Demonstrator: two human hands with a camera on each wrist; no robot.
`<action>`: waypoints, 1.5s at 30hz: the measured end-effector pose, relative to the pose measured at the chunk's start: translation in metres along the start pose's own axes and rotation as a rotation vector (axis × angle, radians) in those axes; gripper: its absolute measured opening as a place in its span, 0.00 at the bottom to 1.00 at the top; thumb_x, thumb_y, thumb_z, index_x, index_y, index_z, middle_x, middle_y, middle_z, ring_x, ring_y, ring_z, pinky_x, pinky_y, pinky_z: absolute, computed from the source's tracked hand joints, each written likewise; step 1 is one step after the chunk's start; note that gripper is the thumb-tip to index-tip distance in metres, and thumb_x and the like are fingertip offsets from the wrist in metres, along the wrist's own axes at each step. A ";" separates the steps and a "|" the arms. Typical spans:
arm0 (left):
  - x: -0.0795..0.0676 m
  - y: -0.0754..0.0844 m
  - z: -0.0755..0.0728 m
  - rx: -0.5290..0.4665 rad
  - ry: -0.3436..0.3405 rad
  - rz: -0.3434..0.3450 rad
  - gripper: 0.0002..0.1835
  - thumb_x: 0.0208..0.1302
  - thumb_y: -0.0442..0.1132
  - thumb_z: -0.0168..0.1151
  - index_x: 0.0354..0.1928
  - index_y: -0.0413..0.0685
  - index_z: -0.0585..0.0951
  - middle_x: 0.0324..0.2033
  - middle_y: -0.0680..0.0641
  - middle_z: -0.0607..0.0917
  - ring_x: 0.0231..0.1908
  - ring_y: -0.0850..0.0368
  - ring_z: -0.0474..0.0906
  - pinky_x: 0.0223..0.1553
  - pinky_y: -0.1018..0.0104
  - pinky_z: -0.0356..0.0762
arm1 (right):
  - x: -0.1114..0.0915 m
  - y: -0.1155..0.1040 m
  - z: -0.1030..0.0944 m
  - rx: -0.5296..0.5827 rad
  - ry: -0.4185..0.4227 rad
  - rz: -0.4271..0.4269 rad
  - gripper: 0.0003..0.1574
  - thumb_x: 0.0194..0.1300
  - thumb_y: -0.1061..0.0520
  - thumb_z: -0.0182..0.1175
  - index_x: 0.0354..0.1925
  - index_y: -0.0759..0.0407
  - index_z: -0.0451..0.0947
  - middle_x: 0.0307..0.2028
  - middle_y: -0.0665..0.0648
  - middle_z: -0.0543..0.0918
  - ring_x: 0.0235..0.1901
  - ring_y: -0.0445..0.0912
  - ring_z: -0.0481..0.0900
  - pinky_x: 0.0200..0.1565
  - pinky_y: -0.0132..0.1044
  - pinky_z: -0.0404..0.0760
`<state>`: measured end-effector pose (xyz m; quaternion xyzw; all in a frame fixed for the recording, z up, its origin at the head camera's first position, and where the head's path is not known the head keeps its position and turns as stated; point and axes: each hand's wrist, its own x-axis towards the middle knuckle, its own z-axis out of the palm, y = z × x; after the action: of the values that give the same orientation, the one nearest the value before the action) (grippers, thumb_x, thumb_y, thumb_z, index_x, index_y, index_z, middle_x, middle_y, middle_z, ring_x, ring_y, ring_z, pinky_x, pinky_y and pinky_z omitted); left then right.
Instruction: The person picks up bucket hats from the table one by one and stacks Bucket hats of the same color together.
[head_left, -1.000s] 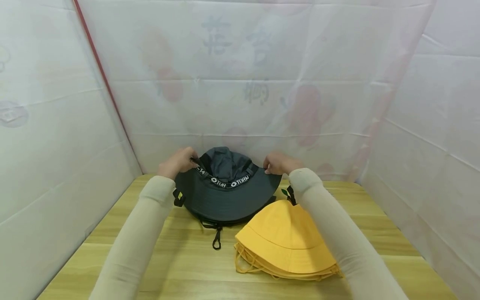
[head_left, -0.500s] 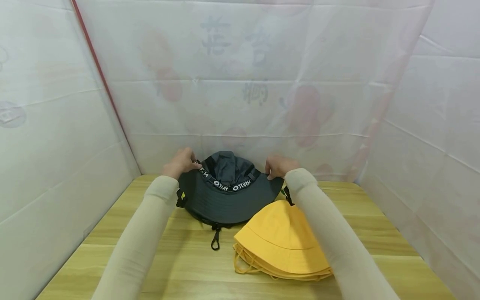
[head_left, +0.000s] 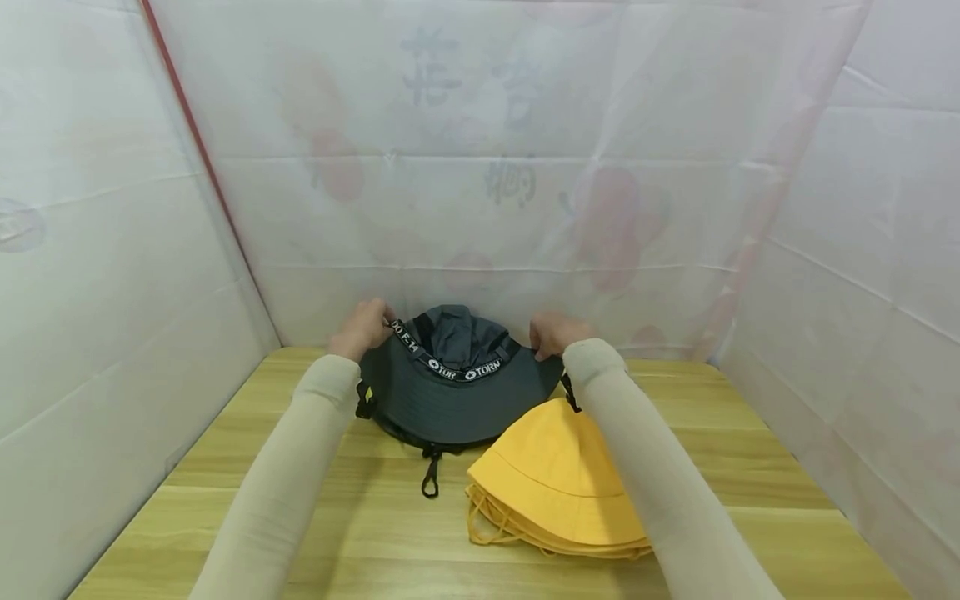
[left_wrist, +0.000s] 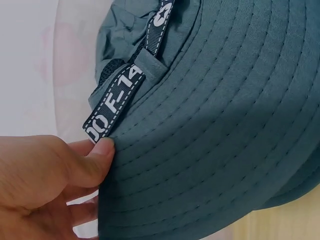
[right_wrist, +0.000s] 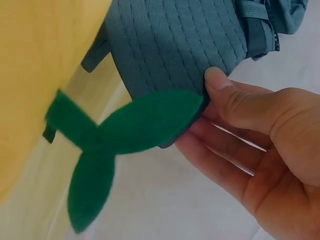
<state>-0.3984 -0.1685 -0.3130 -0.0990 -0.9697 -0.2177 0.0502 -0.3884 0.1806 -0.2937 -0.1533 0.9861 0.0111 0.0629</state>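
A dark grey bucket hat with a black lettered band lies at the back of the table, its wide brim toward me. My left hand pinches the brim's left side; in the left wrist view the thumb lies by the band's end on the hat. On the opposite side my right hand pinches the brim between thumb and fingers, as the right wrist view shows on the hat. More dark brim shows beneath this hat. A black cord loop hangs out in front.
Stacked yellow hats with thin cords sit front right, partly under my right forearm. A green felt leaf sticks out from the yellow hat close to my right hand. White printed sheeting stands behind the wooden table.
Both hands have lowered slightly with the grey hat, and its crown now sits a little lower. The left hand has shifted slightly right. The yellow hats have barely moved.
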 end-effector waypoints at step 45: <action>-0.012 -0.023 0.022 -0.006 -0.055 -0.050 0.13 0.69 0.30 0.62 0.53 0.36 0.86 0.55 0.32 0.85 0.55 0.34 0.81 0.57 0.41 0.80 | 0.009 -0.010 0.017 0.111 -0.166 0.095 0.23 0.72 0.57 0.57 0.62 0.46 0.83 0.65 0.55 0.81 0.63 0.55 0.77 0.59 0.53 0.80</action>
<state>-0.3927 -0.1817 -0.3442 -0.0809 -0.9722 -0.2192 0.0179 -0.3916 0.1689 -0.3121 -0.1014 0.9827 -0.0281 0.1522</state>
